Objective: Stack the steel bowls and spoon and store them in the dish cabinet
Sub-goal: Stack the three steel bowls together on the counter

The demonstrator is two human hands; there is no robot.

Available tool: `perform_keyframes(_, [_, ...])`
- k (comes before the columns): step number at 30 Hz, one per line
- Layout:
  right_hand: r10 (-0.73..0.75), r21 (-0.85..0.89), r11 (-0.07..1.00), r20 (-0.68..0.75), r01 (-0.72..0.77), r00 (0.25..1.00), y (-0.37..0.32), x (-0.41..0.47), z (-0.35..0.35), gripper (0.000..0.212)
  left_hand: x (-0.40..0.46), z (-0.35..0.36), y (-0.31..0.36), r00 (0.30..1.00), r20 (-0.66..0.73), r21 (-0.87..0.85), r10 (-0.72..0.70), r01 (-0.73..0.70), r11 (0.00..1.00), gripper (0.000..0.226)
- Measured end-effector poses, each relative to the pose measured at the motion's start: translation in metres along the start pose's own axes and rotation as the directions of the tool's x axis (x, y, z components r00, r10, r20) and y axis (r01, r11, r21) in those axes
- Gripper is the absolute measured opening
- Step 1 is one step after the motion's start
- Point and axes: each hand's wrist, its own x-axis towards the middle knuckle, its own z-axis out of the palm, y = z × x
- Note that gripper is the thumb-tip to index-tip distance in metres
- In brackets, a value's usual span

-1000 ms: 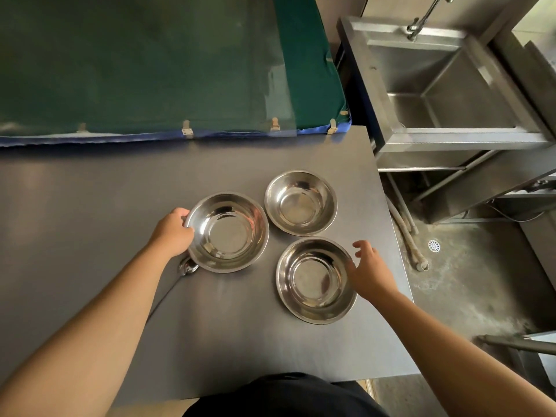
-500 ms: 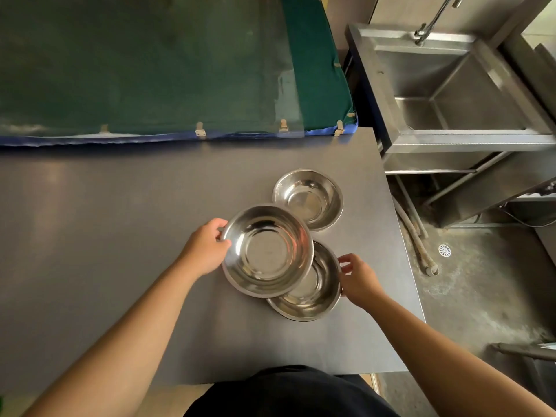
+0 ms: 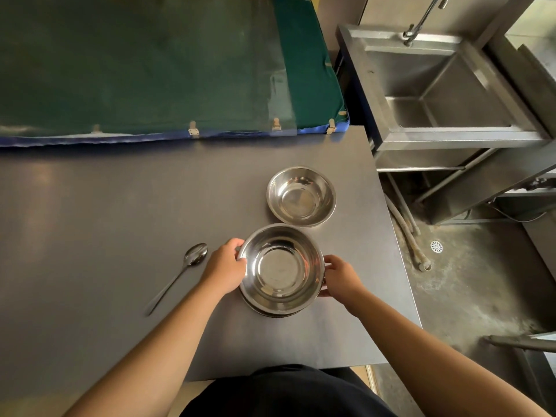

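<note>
Two steel bowls sit nested as a stack (image 3: 281, 270) on the dark grey table (image 3: 120, 221); only the rim of the lower bowl shows under the upper one. My left hand (image 3: 225, 270) grips the upper bowl's left rim. My right hand (image 3: 338, 276) holds the stack's right side. A third steel bowl (image 3: 301, 197) stands alone just behind the stack, apart from it. A steel spoon (image 3: 180, 273) lies on the table left of my left hand, bowl end pointing away from me. No dish cabinet is in view.
A green cloth-covered surface (image 3: 150, 64) with a clear sheet borders the table's far edge. The table's right edge (image 3: 388, 236) drops to a wet concrete floor with hoses and a drain. A steel sink (image 3: 436, 85) stands at the back right.
My left hand carried the left bowl rightward and set it inside the near right bowl. The spoon, earlier hidden under that bowl and hand, now lies uncovered. My right hand closed on the stack.
</note>
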Motion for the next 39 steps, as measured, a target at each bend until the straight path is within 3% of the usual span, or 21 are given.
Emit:
perform_keyframes(12, [0.059, 0.025, 0.998, 0.022, -0.059, 0.998, 0.0, 0.016, -0.002, 0.039, -0.002, 0.013, -0.015, 0.998, -0.063, -0.005, -0.015, 0.014, 1.0, 0.039])
perform_keyframes(18, [0.071, 0.081, 0.994, -0.022, -0.069, 0.997, -0.027, 0.044, -0.011, 0.025, -0.003, 0.016, -0.015, 0.992, -0.126, 0.047, 0.015, -0.009, 0.999, 0.039])
perform_keyframes(24, [0.105, 0.164, 0.982, -0.031, -0.099, 0.994, -0.061, 0.072, -0.014, 0.026, -0.001, 0.016, -0.019, 0.986, -0.16, 0.105, 0.043, -0.027, 0.994, 0.039])
perform_keyframes(31, [0.147, 0.268, 0.956, -0.098, -0.116, 0.984, -0.077, 0.1, -0.011, 0.016, -0.001, 0.018, -0.016, 0.987, -0.162, 0.06, 0.019, -0.01, 0.998, 0.045])
perform_keyframes(39, [0.174, 0.345, 0.933, -0.178, -0.105, 0.969, -0.079, 0.102, -0.019, 0.018, 0.005, 0.018, -0.019, 0.986, -0.166, 0.042, -0.012, 0.02, 0.999, 0.042])
